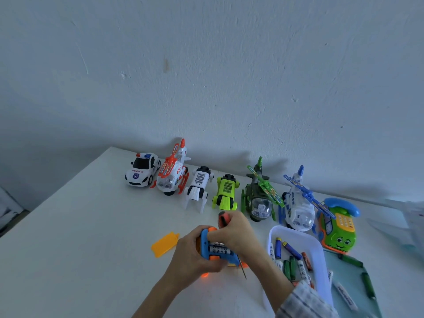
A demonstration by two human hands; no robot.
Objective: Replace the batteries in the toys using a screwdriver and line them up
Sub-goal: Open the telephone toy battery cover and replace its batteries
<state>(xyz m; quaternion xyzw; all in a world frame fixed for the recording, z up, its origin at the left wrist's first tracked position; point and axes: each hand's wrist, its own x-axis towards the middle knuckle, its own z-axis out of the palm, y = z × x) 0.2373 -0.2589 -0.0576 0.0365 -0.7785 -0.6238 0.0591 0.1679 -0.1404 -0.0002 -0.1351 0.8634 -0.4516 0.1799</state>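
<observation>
A blue and orange toy (215,252) lies upside down in front of me, its battery bay open with batteries (219,249) showing. My left hand (190,255) grips the toy from the left side. My right hand (236,235) holds an orange-handled screwdriver (223,219), whose shaft points down past the toy, while its fingers press on the batteries. An orange battery cover (164,244) lies on the table to the left. A white tray (273,235) with several loose batteries sits to the right.
Along the wall stand a police car (142,169), a red-white helicopter (173,174), a white robot dog (198,187), a green robot dog (226,192), a dark green helicopter (259,198), a blue-white helicopter (298,203) and a green toy phone (338,228). More batteries (368,285) lie on a teal mat at the right.
</observation>
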